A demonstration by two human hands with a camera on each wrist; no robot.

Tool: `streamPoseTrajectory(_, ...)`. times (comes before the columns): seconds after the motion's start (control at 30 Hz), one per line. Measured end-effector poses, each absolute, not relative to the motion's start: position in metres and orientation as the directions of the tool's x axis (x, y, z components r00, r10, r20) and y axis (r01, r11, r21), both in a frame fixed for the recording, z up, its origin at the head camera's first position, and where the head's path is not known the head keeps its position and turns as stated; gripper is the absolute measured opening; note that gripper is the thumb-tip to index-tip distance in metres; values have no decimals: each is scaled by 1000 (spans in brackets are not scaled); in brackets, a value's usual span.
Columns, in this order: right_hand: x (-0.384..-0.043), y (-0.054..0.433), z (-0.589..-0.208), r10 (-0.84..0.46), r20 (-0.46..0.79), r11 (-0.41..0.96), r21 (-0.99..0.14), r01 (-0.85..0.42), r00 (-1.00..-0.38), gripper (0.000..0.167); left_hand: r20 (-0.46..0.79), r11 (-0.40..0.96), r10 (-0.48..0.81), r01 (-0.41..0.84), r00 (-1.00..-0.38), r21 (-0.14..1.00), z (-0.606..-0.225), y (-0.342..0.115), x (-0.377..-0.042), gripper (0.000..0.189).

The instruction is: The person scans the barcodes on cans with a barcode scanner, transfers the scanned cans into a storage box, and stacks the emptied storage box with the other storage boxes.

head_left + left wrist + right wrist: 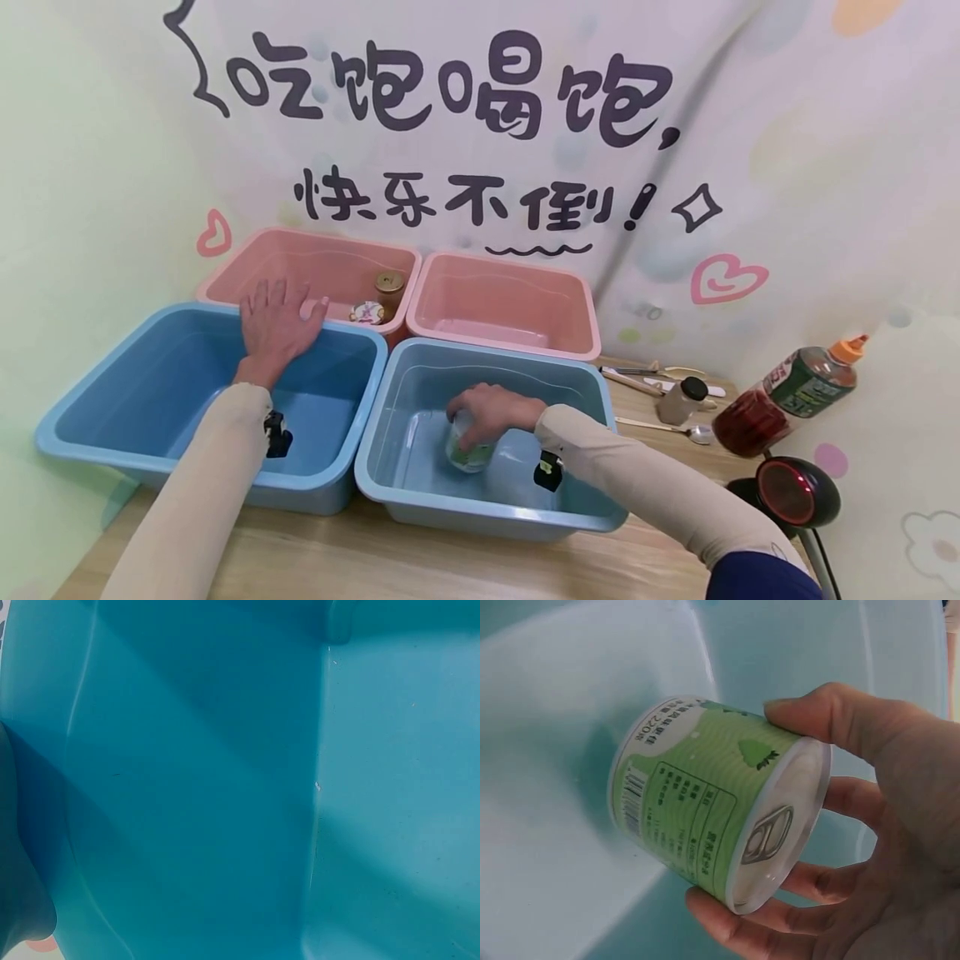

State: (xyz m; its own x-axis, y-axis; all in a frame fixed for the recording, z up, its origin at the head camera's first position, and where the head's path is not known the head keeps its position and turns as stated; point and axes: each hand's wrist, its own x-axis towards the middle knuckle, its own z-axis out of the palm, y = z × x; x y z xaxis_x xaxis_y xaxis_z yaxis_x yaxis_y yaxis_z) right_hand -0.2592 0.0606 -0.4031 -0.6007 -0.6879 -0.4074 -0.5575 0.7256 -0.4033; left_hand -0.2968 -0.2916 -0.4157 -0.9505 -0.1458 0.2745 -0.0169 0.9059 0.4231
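Note:
My right hand (495,412) reaches down into the right blue basin (491,354) and grips a green and white pull-tab can (682,802). In the right wrist view the thumb lies on the can's side near the lid, fingers around the opposite side, and the can is tilted with its ring-pull lid facing the palm. My left hand (277,325) rests at the far rim of the left blue basin (360,333), fingers spread and extended toward the left pink basin (300,242). In the left wrist view mostly the blue basin wall (195,787) shows.
The left pink basin contains a gold-lidded can (389,287) and a can with a patterned top (367,313). Beside it is another pink basin (510,267). On the right stand a black-capped jar (681,402), a spoon (697,434), a red sauce bottle (787,396) and a black round device (795,492).

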Motion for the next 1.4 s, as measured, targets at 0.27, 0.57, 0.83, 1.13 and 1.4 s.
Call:
streamPoseTrajectory(0.27, -253, 73, -381, -669, -403, 743, -382, -549, -625, 37, 277, 906, -147, -17, -950, 423, -417, -292, -297, 72)
streamPoseTrajectory(0.57, -252, 98, -352, -705, -357, 706, -434, -559, -613, 34, 276, 909, -143, -16, -950, 416, -417, -291, -298, 72)
streamPoseTrajectory(0.83, -253, 124, -329, -744, -317, 661, -481, -576, -588, 36, 274, 908, -144, -16, -951, 420, -416, -291, -298, 73)
streamPoseTrajectory(1.13, -251, 157, -305, -713, -267, 668, -537, -515, -648, 38, 272, 903, -143, -13, -952, 430, -417, -293, -296, 73)
streamPoseTrajectory(1.4, -249, 191, -292, -654, -215, 696, -546, -466, -725, 44, 263, 903, -147, -21, -954, 429, -417, -294, -298, 73)
